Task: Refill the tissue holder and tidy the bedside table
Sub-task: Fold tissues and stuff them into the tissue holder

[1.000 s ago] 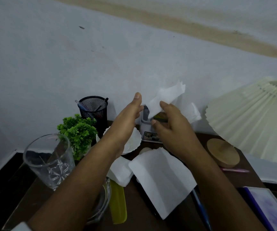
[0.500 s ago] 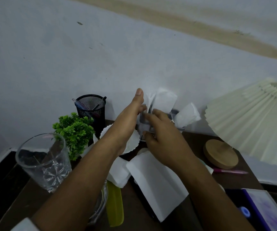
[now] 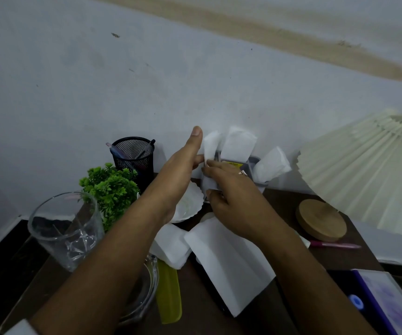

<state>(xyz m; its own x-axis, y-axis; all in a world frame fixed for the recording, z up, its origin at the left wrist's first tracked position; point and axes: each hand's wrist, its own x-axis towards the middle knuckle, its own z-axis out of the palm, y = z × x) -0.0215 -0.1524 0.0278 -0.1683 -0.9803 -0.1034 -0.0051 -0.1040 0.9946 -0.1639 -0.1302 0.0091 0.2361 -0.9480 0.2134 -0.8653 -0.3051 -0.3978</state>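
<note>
A grey tissue holder (image 3: 253, 162) with a yellow label stands at the back of the table against the wall. White tissues stick up out of it: one in the middle (image 3: 239, 143), one at the right (image 3: 272, 165), and a narrow folded tissue (image 3: 210, 146) at the left. My right hand (image 3: 233, 201) pinches the lower edge of that folded tissue with its fingertips. With fingers straight, my left hand (image 3: 180, 170) lies flat against the tissue's left side. Two loose tissues lie on the table, a large one (image 3: 229, 264) and a smaller one (image 3: 171, 245).
Left: a drinking glass (image 3: 64, 228), a green plant (image 3: 110, 187), a black mesh pen cup (image 3: 134, 153). A white scalloped dish (image 3: 190, 206) sits under my left wrist. Right: pleated lampshade (image 3: 369, 170), wooden lamp base (image 3: 320, 223), pink pen (image 3: 333, 245), purple book (image 3: 383, 301). A yellow-green comb (image 3: 169, 293) lies near the front.
My right hand has brought the tissue down from above the holder into its left side. My left hand has moved in against that tissue.
</note>
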